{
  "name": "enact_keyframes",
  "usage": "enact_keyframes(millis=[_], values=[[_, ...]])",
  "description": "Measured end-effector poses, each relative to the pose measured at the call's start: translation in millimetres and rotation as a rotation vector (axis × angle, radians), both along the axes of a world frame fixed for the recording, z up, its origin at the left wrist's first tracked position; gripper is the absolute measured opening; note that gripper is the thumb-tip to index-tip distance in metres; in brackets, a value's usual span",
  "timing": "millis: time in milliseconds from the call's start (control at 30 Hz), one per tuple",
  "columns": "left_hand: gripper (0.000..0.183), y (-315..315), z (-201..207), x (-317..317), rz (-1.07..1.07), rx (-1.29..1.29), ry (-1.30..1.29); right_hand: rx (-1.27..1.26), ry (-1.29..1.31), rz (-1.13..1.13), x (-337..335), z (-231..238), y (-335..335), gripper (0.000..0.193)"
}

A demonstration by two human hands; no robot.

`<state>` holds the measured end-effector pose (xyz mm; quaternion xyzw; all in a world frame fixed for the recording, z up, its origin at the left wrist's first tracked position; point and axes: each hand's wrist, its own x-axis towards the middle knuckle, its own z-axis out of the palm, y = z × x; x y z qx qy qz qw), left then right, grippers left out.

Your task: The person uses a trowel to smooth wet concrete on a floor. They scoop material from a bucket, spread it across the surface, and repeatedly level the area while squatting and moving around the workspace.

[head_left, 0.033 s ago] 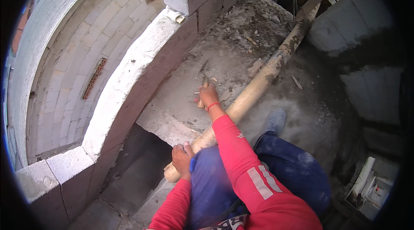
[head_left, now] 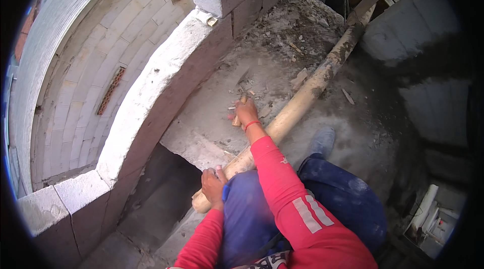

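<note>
Spreads out as a rough grey concrete floor (head_left: 196, 140), bearing a long pale pole (head_left: 295, 112) slanted from lower left to upper right and smeared dark along its farther part. Carries a dusty grey boot (head_left: 322, 141) to the right of the pole, with a thin pale sliver (head_left: 348, 96) lying loose farther up. Darkens toward the top under scattered rubble (head_left: 297, 39), and breaks off at lower left beside a dark opening (head_left: 169, 178).

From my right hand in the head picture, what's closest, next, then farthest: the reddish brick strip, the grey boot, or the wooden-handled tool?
1. Wooden-handled tool: in your right hand.
2. Grey boot: to the hand's right, past the pale pole.
3. Reddish brick strip: away left, in the block wall.
</note>
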<state>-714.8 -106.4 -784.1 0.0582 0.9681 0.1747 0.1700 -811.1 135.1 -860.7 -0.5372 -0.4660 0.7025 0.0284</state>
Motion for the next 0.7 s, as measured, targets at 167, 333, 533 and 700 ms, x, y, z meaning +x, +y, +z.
enact_keyframes(millis=[167, 333, 533, 700], values=[[0.039, -3, 2, -3, 0.021, -0.01, 0.038, 0.023, 0.112, -0.039, -20, 39, -6, 0.038], [0.038, 8, -3, -5, 0.019, 0.015, 0.039, 0.165, -0.053, 0.08, -36, 10, 24, 0.035], [0.037, -2, 0, -9, 0.011, -0.019, 0.073, 0.088, 0.132, -0.129, -50, 40, 10, 0.033], [0.037, 14, -1, -3, -0.005, 0.03, 0.02, 0.213, 0.034, -0.063, -68, 16, 51, 0.029]])
